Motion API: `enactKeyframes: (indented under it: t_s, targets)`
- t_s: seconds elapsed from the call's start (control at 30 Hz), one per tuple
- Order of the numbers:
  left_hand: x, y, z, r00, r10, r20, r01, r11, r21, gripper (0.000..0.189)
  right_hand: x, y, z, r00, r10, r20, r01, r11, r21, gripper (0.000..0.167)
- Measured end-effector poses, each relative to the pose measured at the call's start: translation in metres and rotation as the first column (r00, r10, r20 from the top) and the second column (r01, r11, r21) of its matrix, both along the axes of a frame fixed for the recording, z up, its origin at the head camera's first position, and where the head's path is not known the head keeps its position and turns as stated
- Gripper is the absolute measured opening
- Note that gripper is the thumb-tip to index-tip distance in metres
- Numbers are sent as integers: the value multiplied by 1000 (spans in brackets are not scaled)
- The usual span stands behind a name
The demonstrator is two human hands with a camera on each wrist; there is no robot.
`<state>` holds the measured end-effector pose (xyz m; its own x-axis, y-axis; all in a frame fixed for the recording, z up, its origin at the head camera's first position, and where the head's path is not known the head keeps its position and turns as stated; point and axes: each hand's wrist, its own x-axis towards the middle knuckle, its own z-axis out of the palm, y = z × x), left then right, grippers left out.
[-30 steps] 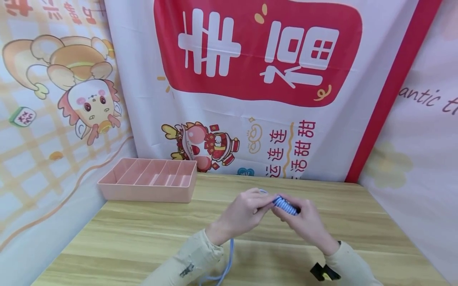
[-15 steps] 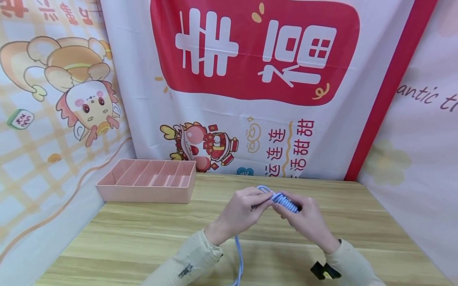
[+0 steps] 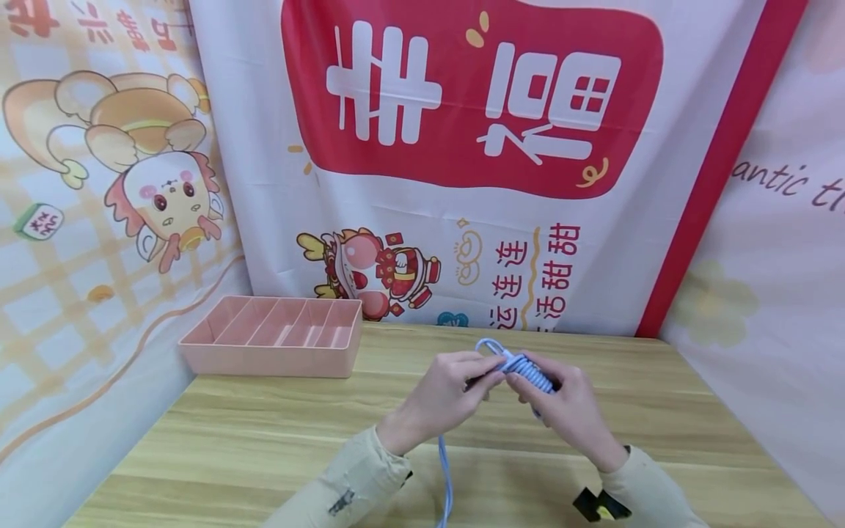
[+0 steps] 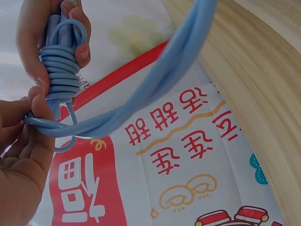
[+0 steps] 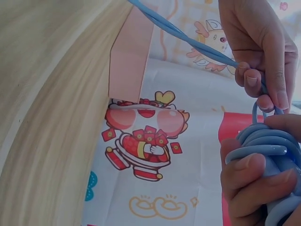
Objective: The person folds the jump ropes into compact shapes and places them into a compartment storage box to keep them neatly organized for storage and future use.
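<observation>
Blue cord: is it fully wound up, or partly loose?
Partly wound: the blue cord is coiled in the right hand, while a twisted length runs free from the left hand.

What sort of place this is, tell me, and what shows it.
Probably a small screened-off tabletop booth: printed hangings surround a wood-grain table, a pink divided tray stands on it, and a bundled blue cord is held above.

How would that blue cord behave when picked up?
The blue cord is probably floppy: its loose tail hangs in a curve. The wound bundle should feel firmer, its turns packed close. Its smooth surface might slip slightly.
</observation>
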<state>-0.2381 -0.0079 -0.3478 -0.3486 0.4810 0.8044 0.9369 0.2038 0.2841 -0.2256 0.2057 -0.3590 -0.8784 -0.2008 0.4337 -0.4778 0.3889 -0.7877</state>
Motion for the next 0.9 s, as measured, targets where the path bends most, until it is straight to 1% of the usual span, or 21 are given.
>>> enactKeyframes:
  t_s: [0.13,0.2,0.33,0.43,0.53,0.63,0.8,0.9]
  targets:
    - [1,0,0,998,-15,60,14,1000,13,25,1,1,3,997,26,78,-23,999,-38,39]
    - [1,0,0,996,-22,88,20,1000,18,20,1,1,5,991,45,126,-38,998,-59,39]
    - [2,0,0,987,-49,152,46,999,28,11,3,2,10,968,72,241,-51,994,-94,41]
    - [3,1,0,981,-70,178,68,997,20,9,4,2,12,946,89,312,-53,991,-121,43]
    - [3,1,1,978,-89,187,90,996,5,10,5,2,13,934,114,338,-68,987,-144,42]
    - [3,1,1,979,-97,179,100,995,-7,11,5,4,13,928,141,345,-91,983,-158,42]
    - [3,2,1,984,-91,153,95,995,-15,14,4,5,12,916,173,362,-121,979,-162,39]
    - [4,2,1,985,-92,143,93,996,-6,16,4,6,13,910,185,370,-134,978,-160,39]
